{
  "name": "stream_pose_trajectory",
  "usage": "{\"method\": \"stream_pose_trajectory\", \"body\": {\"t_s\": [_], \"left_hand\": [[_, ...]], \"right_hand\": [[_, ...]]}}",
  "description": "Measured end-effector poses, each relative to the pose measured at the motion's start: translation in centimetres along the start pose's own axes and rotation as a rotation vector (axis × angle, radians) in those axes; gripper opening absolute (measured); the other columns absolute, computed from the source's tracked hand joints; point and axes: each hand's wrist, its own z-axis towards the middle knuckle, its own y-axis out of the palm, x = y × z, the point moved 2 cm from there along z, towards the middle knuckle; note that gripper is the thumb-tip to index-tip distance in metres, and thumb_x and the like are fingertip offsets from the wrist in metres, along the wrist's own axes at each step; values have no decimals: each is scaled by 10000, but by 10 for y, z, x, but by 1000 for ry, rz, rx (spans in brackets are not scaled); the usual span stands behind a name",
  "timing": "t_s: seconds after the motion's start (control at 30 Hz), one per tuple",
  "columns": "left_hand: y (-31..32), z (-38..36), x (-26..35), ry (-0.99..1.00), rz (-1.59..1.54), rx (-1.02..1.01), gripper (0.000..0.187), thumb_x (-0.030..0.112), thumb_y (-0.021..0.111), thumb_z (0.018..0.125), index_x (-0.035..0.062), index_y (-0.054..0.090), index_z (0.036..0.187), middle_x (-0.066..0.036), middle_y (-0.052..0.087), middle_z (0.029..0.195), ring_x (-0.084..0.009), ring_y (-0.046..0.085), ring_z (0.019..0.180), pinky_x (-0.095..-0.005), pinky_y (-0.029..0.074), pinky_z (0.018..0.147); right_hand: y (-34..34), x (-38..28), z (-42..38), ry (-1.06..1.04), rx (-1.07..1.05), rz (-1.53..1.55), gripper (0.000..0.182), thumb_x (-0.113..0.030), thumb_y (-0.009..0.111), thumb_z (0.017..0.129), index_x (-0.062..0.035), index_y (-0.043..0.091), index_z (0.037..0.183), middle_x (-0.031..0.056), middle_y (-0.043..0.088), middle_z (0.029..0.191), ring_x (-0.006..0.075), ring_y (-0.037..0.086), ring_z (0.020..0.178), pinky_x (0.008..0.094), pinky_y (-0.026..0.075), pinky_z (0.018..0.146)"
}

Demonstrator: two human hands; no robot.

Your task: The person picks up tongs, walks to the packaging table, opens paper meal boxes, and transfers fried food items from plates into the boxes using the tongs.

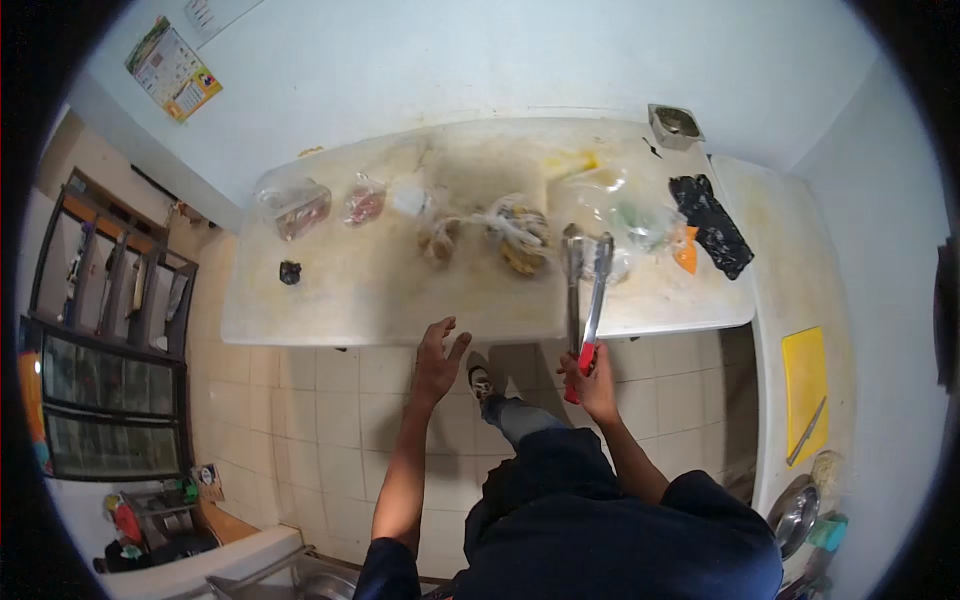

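Observation:
My right hand (592,382) is closed round the red handles of metal tongs (597,300), whose tips point away over the white table (380,310). Fingers apart and holding nothing, my left hand (438,360) is just off the table's near edge. Beyond the hands lie a tied clear bag with dark and yellow contents (520,240) and a smaller tied bag (437,240). Right of the tongs is a clear bag with something green (640,222), beside an orange piece (686,250).
A black plastic bag (712,225) and a metal container (676,127) are at the right. Bags of reddish contents (300,210) (366,202) lie left. On the side counter, a knife (806,432) rests on a yellow board (803,375) near a metal bowl (795,513).

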Motion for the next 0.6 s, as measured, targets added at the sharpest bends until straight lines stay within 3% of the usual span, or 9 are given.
{"method": "stream_pose_trajectory", "body": {"t_s": [0.1,0.17,0.27,0.37,0.4,0.5,0.6], "left_hand": [[-56,32,-19,76,59,12,626,467,626,984,-24,545,1363,-217,590,1311,-342,573,1245,-462,501,992],[-95,57,-39,47,85,14,625,468,626,984,-26,547,1359,-209,593,1306,-337,571,1247,-465,502,990],[-151,94,-70,40,112,-8,594,445,625,991,-23,554,1349,-199,595,1306,-329,578,1237,-455,507,977],[-197,135,-89,59,112,-60,526,389,623,1001,-9,565,1341,-189,600,1305,-321,592,1217,-436,515,957],[-208,145,-97,61,98,-75,501,367,622,1005,-2,569,1338,-185,603,1304,-318,597,1210,-428,518,949],[-236,177,-140,89,39,-135,412,264,641,993,29,588,1327,-167,620,1292,-294,615,1181,-411,525,926],[-257,210,-178,141,42,-253,397,233,652,985,28,592,1320,-163,622,1293,-291,615,1178,-408,526,923]], "right_hand": [[70,25,33,-115,-44,68,468,-215,724,956,6,425,1241,73,620,920,154,653,792,308,543,723],[120,36,57,-23,-41,124,451,-188,718,954,4,447,1259,61,632,883,139,638,767,299,535,711],[189,1,80,5,-70,-31,440,-246,698,966,18,478,1241,81,647,883,150,637,754,313,534,705],[240,-28,91,16,-97,-173,490,-349,668,978,37,492,1222,118,650,867,183,643,766,340,528,705],[255,-26,93,-13,-67,-300,561,-418,642,982,50,476,1245,144,639,870,231,638,773,378,521,704],[297,-50,89,19,-90,-427,602,-453,637,981,62,466,1242,193,626,916,285,620,799,411,510,736],[343,-43,80,-24,15,-445,565,-445,610,998,38,459,1250,227,620,938,331,619,838,438,499,753]]}}
